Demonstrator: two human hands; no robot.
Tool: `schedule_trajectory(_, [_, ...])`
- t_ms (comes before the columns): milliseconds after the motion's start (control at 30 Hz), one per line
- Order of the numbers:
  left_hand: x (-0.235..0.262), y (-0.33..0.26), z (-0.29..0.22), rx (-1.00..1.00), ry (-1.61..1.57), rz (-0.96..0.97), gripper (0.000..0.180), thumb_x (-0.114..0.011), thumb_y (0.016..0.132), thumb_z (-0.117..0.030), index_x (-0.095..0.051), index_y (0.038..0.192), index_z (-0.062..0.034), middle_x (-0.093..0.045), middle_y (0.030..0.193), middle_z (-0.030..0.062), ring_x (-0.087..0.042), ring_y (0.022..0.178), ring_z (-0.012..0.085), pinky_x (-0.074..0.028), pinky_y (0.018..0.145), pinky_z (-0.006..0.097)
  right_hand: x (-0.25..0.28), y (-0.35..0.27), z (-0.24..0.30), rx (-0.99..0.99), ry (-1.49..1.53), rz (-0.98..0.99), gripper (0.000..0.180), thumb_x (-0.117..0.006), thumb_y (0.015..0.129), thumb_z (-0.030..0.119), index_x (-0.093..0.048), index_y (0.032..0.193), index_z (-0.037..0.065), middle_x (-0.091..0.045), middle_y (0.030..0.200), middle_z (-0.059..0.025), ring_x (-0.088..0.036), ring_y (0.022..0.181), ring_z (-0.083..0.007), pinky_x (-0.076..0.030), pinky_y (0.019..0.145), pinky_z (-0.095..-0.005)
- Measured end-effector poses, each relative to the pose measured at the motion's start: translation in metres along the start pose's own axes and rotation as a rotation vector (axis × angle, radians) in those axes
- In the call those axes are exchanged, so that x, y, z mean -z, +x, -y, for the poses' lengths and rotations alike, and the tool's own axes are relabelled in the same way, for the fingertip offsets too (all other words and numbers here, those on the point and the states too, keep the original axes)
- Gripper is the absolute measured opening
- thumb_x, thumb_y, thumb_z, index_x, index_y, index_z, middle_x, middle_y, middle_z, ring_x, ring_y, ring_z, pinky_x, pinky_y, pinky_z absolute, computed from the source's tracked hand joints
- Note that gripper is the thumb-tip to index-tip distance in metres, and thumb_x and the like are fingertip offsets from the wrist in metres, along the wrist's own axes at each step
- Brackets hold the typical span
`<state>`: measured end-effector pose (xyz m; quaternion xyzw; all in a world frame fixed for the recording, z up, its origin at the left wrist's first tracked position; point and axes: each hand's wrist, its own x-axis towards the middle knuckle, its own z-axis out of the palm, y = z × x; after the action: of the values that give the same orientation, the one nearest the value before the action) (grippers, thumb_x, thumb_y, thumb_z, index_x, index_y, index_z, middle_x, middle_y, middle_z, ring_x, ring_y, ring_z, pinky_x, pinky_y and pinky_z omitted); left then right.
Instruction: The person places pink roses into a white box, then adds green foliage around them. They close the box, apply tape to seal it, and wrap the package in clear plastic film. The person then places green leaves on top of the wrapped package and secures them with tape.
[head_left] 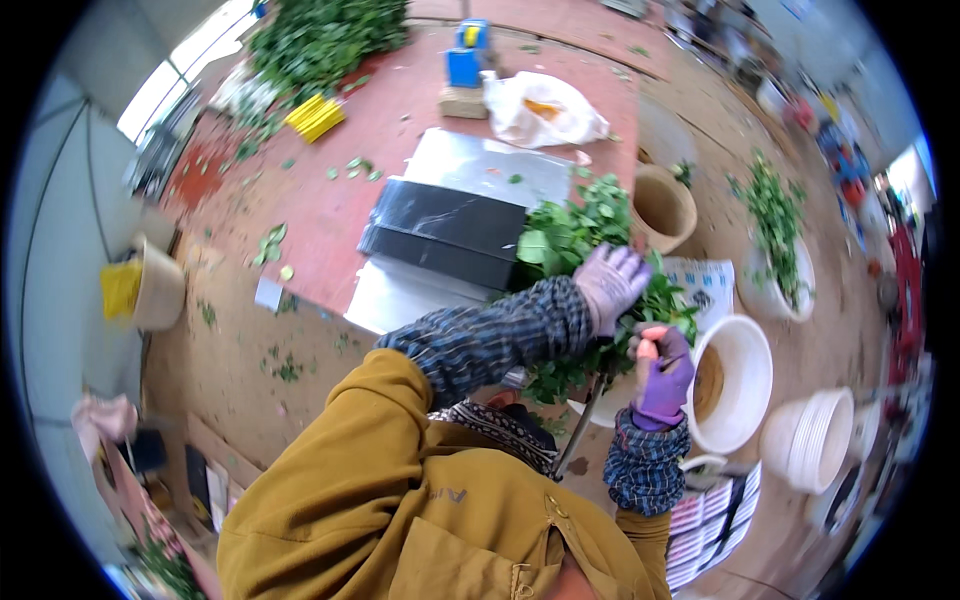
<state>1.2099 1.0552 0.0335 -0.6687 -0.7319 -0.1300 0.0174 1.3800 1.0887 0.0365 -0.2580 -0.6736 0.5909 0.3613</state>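
Observation:
A bundle of green leafy stems (572,228) hangs over the table's right edge, beside a black box-shaped block (445,228). My left hand (612,288), in a pale lavender glove, lies on the leaves with its fingers stretched out. Just right of the leaves is my right hand (663,375), in a purple glove with bare fingertips. Its fingers are curled together, and I cannot make out whether anything is between them. Checked blue sleeve covers reach over both forearms.
A blue tape dispenser (466,62), a white plastic bag (545,108) and a yellow stack (315,118) lie on the reddish table (320,215). A heap of greenery (325,45) is at its far left. White buckets (735,385) stand at the right.

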Motion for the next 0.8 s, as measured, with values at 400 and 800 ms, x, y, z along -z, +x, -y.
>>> schedule_trajectory(400, [-0.034,-0.375,0.092,1.455,-1.138,-0.984,0.028,-0.066,0.084,-0.007,-0.062,0.111,0.0014,-0.066,0.101,0.0078,-0.062,0.091,0.0130,-0.050,0.084,0.027,-0.156,0.182,-0.062,0.228,-0.711,0.851,0.038,-0.050,0.081,-0.010,-0.057,0.116,0.000,-0.061,0.108,-0.0080,-0.057,0.100,-0.0149,-0.044,0.089,-0.0256])
schedule_trajectory(800, [-0.090,-0.416,0.148,1.349,-1.527,-0.754,0.044,-0.074,0.079,-0.017,-0.060,0.118,-0.0026,-0.063,0.113,0.0068,-0.056,0.102,0.0136,-0.043,0.092,0.029,-0.138,0.201,-0.114,-0.052,-0.980,0.941,0.035,-0.057,0.085,-0.002,-0.056,0.120,0.001,-0.063,0.108,-0.0086,-0.061,0.096,-0.0165,-0.049,0.083,-0.0265])
